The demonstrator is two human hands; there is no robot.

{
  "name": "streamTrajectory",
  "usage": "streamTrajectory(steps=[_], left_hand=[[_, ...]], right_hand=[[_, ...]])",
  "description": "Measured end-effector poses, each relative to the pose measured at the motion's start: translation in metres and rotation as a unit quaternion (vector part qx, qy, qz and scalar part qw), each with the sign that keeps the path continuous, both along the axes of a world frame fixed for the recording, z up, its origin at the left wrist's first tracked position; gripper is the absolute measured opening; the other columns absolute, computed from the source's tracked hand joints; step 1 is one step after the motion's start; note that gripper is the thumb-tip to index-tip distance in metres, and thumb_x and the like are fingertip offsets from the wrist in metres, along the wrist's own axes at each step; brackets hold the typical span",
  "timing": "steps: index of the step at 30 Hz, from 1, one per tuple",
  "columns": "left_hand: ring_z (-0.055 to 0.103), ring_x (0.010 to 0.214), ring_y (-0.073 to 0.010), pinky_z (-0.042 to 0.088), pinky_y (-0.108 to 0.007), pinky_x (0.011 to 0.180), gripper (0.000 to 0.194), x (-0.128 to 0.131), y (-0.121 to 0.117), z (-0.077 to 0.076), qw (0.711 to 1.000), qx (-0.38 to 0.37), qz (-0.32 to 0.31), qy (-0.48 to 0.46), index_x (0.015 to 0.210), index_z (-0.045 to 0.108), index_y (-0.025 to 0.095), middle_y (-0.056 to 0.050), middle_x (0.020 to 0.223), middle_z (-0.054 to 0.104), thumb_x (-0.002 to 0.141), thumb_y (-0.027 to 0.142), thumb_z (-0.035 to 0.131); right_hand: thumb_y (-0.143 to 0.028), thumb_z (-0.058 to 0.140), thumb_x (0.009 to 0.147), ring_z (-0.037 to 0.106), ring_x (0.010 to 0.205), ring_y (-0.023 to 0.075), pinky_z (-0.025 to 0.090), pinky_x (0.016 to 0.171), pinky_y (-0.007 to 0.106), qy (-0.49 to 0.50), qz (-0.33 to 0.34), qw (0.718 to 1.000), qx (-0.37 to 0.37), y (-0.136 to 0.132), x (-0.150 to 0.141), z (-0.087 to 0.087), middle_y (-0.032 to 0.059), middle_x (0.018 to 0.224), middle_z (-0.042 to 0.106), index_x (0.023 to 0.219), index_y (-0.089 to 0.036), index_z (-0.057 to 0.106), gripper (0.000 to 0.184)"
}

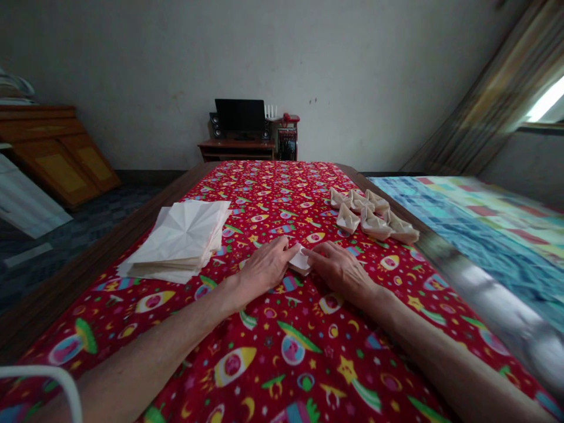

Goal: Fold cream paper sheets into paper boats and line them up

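Observation:
A small folded piece of white paper (301, 262) lies on the red patterned tablecloth (282, 346) between my two hands. My left hand (267, 267) pinches its left side, fingers closed on it. Fingertips of my right hand (339, 267) press on the paper's right side. To the left lies a stack of creased white paper sheets (178, 241). Several finished folded paper boats (374, 216) sit in a cluster at the right of the table.
The table's dark wooden edge (88, 258) shows at the left. A bed with a checked blue cover (476, 229) stands to the right. A low desk with a monitor (240, 117) is against the far wall, a wooden cabinet (57, 153) at left.

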State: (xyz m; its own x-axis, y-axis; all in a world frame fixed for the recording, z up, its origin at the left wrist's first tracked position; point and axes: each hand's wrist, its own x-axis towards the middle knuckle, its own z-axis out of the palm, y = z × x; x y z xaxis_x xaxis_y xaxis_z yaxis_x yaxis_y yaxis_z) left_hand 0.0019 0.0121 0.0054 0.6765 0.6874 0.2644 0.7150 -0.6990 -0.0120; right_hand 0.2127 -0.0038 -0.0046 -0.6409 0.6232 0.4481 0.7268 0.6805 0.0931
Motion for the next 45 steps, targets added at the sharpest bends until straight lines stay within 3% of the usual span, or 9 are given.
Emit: streamTrajectory(steps=[2,8,14,19,25,29,36,41,45], left_hand=[[0.05,0.081,-0.0178,0.046,-0.029,0.074,0.03,0.001,0.002,0.001,1.0,-0.001,-0.007,0.006,0.116,0.052,0.019,-0.005,0.091,0.048,0.091,0.014,0.035],[0.051,0.083,-0.0177,0.046,-0.029,0.072,0.026,0.002,0.009,0.003,0.999,-0.018,-0.014,0.027,0.11,0.053,0.019,-0.006,0.094,0.048,0.087,0.015,0.041],[0.053,0.091,-0.0214,0.046,-0.033,0.076,0.035,0.005,0.014,0.003,0.996,-0.008,-0.008,0.084,0.121,0.046,0.017,-0.009,0.104,0.05,0.086,0.021,0.042],[0.053,0.094,-0.0223,0.045,-0.036,0.08,0.031,0.005,0.01,0.005,0.997,-0.016,-0.001,0.077,0.117,0.048,0.017,-0.009,0.106,0.051,0.087,0.02,0.041],[0.052,0.092,-0.0215,0.045,-0.035,0.082,0.023,0.002,-0.003,0.004,0.998,0.025,0.005,0.051,0.107,0.052,0.016,-0.008,0.102,0.051,0.087,0.015,0.042],[0.052,0.088,-0.0184,0.045,-0.031,0.08,0.019,0.002,-0.009,0.001,0.998,0.056,-0.025,0.022,0.103,0.057,0.019,-0.005,0.094,0.053,0.093,0.019,0.04],[0.058,0.081,-0.0132,0.047,-0.024,0.07,0.021,-0.001,-0.008,-0.011,0.996,-0.002,-0.016,-0.093,0.101,0.062,0.019,-0.003,0.091,0.056,0.094,0.021,0.042],[0.058,0.083,-0.0133,0.047,-0.024,0.072,0.022,-0.002,-0.007,-0.012,0.995,-0.005,-0.027,-0.098,0.101,0.063,0.019,-0.003,0.092,0.057,0.094,0.02,0.042],[0.059,0.084,-0.0138,0.048,-0.024,0.073,0.022,-0.003,-0.007,-0.013,0.995,0.007,-0.032,-0.096,0.107,0.06,0.021,-0.003,0.091,0.057,0.094,0.022,0.042]], right_hand=[[-0.017,0.048,0.09,0.05,0.08,0.0173,0.039,0.065,0.027,0.005,-0.009,1.0,0.011,0.002,-0.003,-0.001,0.0077,0.09,0.058,0.111,-0.017,0.059,0.024],[-0.015,0.052,0.087,0.047,0.071,0.0143,0.034,0.058,0.025,-0.011,-0.037,0.999,-0.019,0.006,-0.011,0.001,0.0059,0.082,0.056,0.087,-0.017,0.065,0.014],[-0.013,0.053,0.085,0.048,0.073,0.0145,0.034,0.058,0.024,-0.013,-0.038,0.999,-0.026,0.007,-0.01,-0.002,0.0068,0.085,0.058,0.08,-0.016,0.065,0.014],[-0.013,0.053,0.086,0.049,0.075,0.0146,0.035,0.059,0.025,-0.008,-0.035,0.999,-0.031,0.006,-0.009,-0.001,0.0067,0.086,0.058,0.08,-0.016,0.065,0.014],[-0.014,0.053,0.086,0.051,0.078,0.0151,0.039,0.064,0.026,-0.001,-0.026,0.999,-0.022,0.004,-0.007,-0.001,0.0066,0.089,0.06,0.082,-0.017,0.065,0.013],[-0.015,0.053,0.087,0.052,0.078,0.0158,0.039,0.065,0.026,0.001,-0.018,1.0,-0.012,0.003,-0.007,-0.001,0.0061,0.088,0.061,0.086,-0.017,0.066,0.013],[-0.021,0.049,0.091,0.055,0.082,0.017,0.039,0.076,0.031,0.029,0.037,0.999,-0.018,-0.001,-0.001,-0.002,0.0068,0.089,0.065,0.094,-0.017,0.063,0.015],[-0.015,0.043,0.092,0.057,0.083,0.0156,0.039,0.079,0.03,0.068,0.079,0.994,-0.037,-0.006,-0.001,0.003,0.006,0.087,0.066,0.086,-0.017,0.063,0.021],[-0.017,0.048,0.09,0.056,0.078,0.0157,0.041,0.074,0.029,0.076,0.067,0.995,-0.02,-0.004,-0.003,0.001,0.0068,0.086,0.065,0.079,-0.017,0.065,0.02]])
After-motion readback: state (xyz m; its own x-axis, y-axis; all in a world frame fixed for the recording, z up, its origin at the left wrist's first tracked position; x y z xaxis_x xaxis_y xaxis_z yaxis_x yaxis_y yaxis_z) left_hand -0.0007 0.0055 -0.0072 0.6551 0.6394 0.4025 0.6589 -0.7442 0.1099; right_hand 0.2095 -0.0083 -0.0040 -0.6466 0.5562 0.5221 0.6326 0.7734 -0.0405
